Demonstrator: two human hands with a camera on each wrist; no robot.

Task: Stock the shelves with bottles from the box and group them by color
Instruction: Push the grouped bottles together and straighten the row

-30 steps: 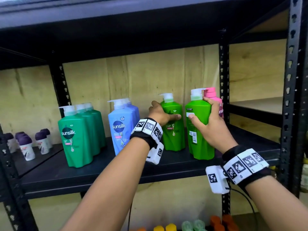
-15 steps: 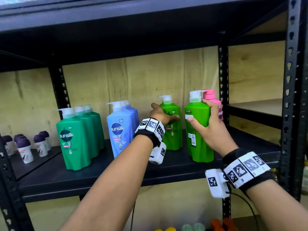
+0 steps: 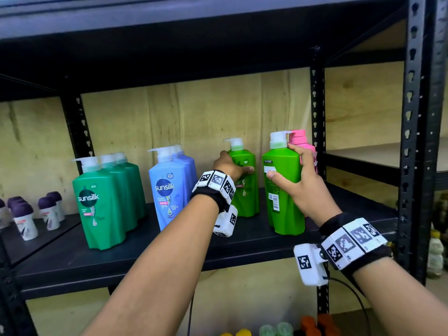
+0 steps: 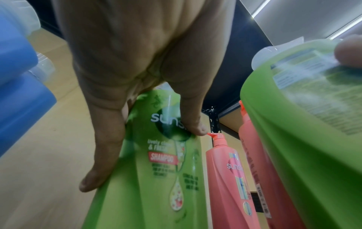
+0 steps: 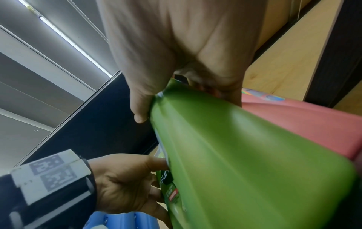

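Note:
Two light green pump bottles stand on the black shelf (image 3: pixel 242 241). My left hand (image 3: pixel 230 166) grips the rear one (image 3: pixel 247 190), thumb across its front label (image 4: pixel 166 155). My right hand (image 3: pixel 300 180) grips the nearer light green bottle (image 3: pixel 286 197), whose back label faces me; its base rests on the shelf near the front. Pink bottles (image 3: pixel 303 144) stand just behind my right hand; two show in the left wrist view (image 4: pixel 229 178). In the right wrist view the green bottle (image 5: pixel 235 155) fills the frame with a pink one (image 5: pixel 303 120) beside it.
Dark green bottles (image 3: pixel 101 202) and blue bottles (image 3: pixel 169 187) stand in rows at the left of the shelf. Small purple-capped bottles (image 3: pixel 24 219) sit on the neighbouring shelf. A black upright (image 3: pixel 317 117) stands behind the pink bottles. Coloured caps (image 3: pixel 274 329) show below.
Both hands and their green bottles keep the same pose. The whole shelf scene has drifted slightly lower and left in the head view as the camera shifted.

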